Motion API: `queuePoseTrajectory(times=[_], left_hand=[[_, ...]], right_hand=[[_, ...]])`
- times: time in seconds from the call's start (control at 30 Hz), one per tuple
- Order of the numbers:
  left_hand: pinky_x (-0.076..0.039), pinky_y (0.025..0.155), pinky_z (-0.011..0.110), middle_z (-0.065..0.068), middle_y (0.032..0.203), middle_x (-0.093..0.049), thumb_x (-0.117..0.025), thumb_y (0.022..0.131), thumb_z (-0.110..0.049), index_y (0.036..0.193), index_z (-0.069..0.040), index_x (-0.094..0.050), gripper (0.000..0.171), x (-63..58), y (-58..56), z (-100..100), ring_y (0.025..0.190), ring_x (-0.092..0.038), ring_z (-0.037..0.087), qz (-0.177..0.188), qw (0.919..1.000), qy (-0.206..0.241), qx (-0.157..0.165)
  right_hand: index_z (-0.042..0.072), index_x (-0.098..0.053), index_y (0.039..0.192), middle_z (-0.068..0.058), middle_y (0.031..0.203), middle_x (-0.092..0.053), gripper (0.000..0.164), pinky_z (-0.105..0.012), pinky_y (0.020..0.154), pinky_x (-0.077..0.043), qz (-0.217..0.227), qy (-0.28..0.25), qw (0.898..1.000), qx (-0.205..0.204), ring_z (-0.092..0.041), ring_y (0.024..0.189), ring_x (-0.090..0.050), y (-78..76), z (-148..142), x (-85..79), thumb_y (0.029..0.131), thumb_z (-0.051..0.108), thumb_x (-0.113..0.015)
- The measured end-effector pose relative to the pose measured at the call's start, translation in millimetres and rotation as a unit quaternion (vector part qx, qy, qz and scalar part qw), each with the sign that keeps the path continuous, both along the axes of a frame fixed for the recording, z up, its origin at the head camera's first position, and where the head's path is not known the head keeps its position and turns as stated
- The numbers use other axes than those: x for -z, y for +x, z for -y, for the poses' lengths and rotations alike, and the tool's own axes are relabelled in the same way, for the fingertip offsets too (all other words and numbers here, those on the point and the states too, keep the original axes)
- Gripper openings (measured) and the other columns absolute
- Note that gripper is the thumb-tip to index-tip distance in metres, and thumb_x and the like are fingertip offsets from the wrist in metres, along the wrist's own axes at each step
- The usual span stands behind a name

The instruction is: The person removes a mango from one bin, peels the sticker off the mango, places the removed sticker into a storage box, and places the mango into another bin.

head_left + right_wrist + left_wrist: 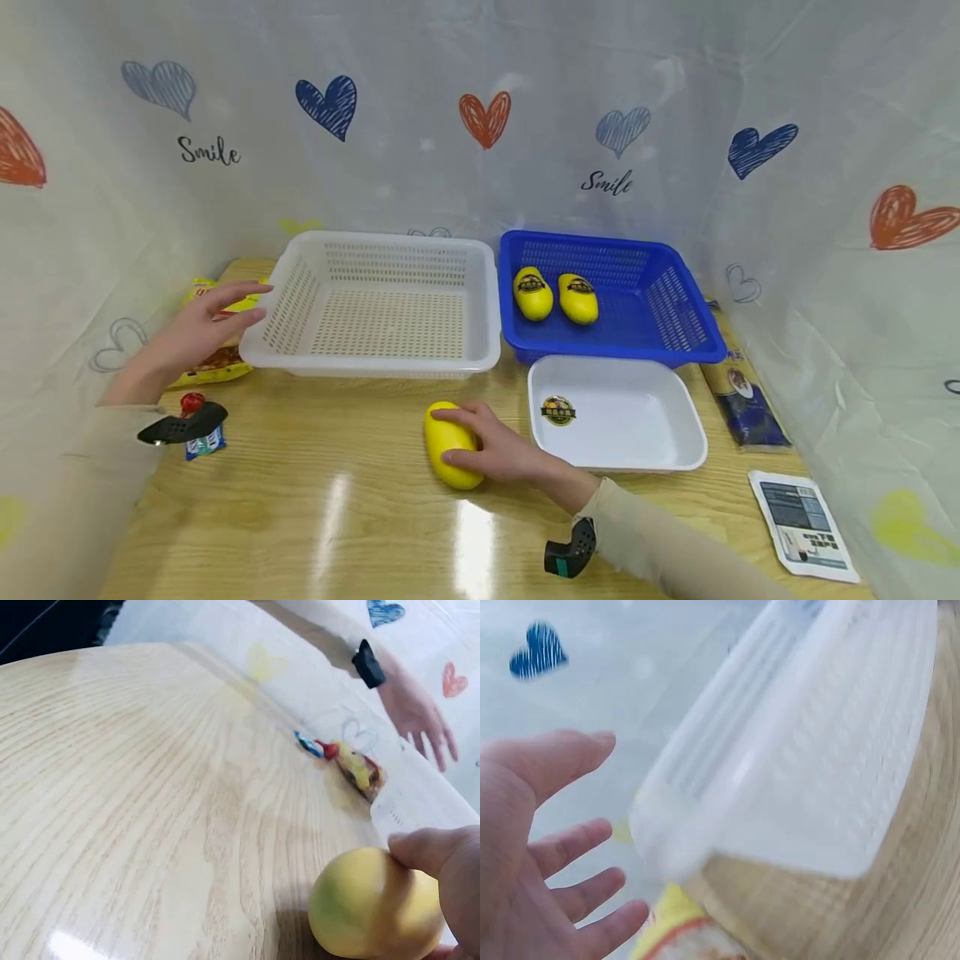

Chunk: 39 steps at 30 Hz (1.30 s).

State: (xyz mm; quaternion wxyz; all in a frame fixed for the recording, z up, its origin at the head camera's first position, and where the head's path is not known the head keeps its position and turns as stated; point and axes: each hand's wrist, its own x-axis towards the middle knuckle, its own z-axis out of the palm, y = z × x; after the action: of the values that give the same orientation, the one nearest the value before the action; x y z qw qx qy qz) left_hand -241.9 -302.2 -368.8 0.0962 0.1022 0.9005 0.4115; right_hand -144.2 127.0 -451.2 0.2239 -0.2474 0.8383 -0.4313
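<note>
In the head view my right hand (487, 443) grips a yellow mango (451, 454) on the wooden table, in front of the white tray's left side. The right wrist view shows the thumb across the mango (367, 904); its far side is cut off there. My left hand (213, 321) hovers by the left end of a white perforated basket (390, 367). Its fingers are spread and hold nothing, and a gap to the basket (802, 772) shows in the left wrist view. Two labelled mangoes (533, 300) lie in the blue basket (660, 250).
A white tray (622, 454) with a round label stands before the blue basket. Yellow packaging (217, 367) lies under my left hand, with a small blue packet (205, 443) nearer. Along the right edge are a dark-blue bag (746, 408) and a white pouch (802, 525).
</note>
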Motion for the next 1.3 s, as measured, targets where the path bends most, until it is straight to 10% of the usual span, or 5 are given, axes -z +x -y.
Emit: queuePoseTrajectory(times=[0.27, 0.63, 0.93, 1.3], left_hand=[[-0.049, 0.074, 0.034, 0.024, 0.147, -0.041, -0.051, 0.097, -0.054, 0.152, -0.020, -0.036, 0.066, 29.9, -10.0, 22.6, 0.107, -0.054, 0.022, 0.058, 0.9979, -0.027, -0.005], [-0.052, 0.081, 0.021, 0.011, 0.148, -0.036, -0.048, 0.102, -0.042, 0.154, -0.022, -0.029, 0.059, 47.7, -13.6, 27.3, 0.101, -0.057, -0.002, 0.055, 0.9961, 0.068, -0.011], [-0.051, 0.082, 0.019, 0.016, 0.154, -0.027, -0.048, 0.100, -0.047, 0.155, -0.026, -0.026, 0.062, 54.1, -8.1, 22.1, 0.103, -0.054, -0.005, 0.082, 0.9911, 0.101, -0.028], [-0.052, 0.082, 0.019, 0.013, 0.155, -0.026, -0.047, 0.101, -0.044, 0.154, -0.026, -0.028, 0.059, 59.6, -10.6, 21.7, 0.105, -0.055, -0.003, 0.068, 0.9885, 0.131, -0.031]], right_hand=[[0.025, -0.045, 0.147, -0.017, 0.149, -0.030, 0.056, -0.046, 0.102, -0.036, -0.010, 0.007, 1.000, -0.019, -0.031, 0.131, -0.037, -1.6, -0.5, -1.5, 0.095, 0.034, -0.064], [0.034, -0.045, 0.145, -0.007, 0.147, -0.036, 0.055, -0.044, 0.103, -0.037, 0.018, 0.000, 1.000, -0.017, -0.023, 0.132, -0.036, 0.5, -9.4, -6.3, 0.094, 0.039, -0.064], [0.038, -0.043, 0.145, 0.004, 0.149, -0.034, 0.054, -0.036, 0.095, -0.049, 0.051, -0.093, 0.994, -0.036, -0.020, 0.120, -0.046, -0.9, -28.3, -58.6, 0.096, 0.032, -0.064], [0.039, -0.045, 0.145, 0.005, 0.144, -0.041, 0.052, -0.039, 0.087, -0.051, 0.009, -0.123, 0.989, 0.088, -0.023, 0.116, -0.053, -88.3, -3.7, -102.0, 0.096, 0.037, -0.062]])
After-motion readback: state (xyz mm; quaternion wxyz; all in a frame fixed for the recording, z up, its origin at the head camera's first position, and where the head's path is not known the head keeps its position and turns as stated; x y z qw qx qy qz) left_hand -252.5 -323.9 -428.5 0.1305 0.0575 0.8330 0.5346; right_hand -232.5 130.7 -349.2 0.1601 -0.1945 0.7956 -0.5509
